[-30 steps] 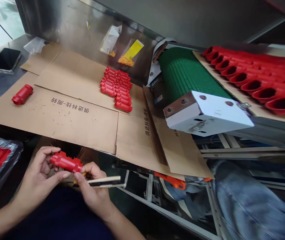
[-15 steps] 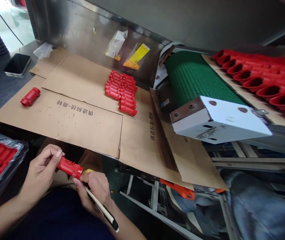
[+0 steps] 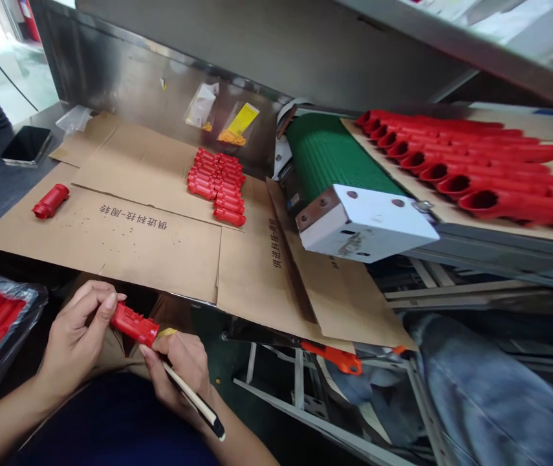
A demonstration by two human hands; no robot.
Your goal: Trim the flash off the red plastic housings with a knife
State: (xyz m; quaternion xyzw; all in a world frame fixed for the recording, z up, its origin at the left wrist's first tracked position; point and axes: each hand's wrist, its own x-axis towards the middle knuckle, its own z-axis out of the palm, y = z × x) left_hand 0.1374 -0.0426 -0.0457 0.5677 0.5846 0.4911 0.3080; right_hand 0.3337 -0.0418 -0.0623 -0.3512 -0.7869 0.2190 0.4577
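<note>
My left hand grips one end of a red ribbed plastic tube, held level over my lap just off the bench edge. At the tube's other end, my right hand is closed round a slim tool with a pale and black handle; its working tip is hidden by the fingers and the tube. Something yellow covers a fingertip of that hand. On the cardboard lie a single red tube at left and a stacked group of short red tubes farther back.
A lined crate of red parts stands at left. To the right, a green conveyor belt has a white metal end bracket; rows of red tubes lie beyond. A phone and small bags with yellow contents lie behind.
The camera view has turned slightly right, so the bench and conveyor sit farther left. Both hands keep their hold on the tube and tool, with hardly any movement.
</note>
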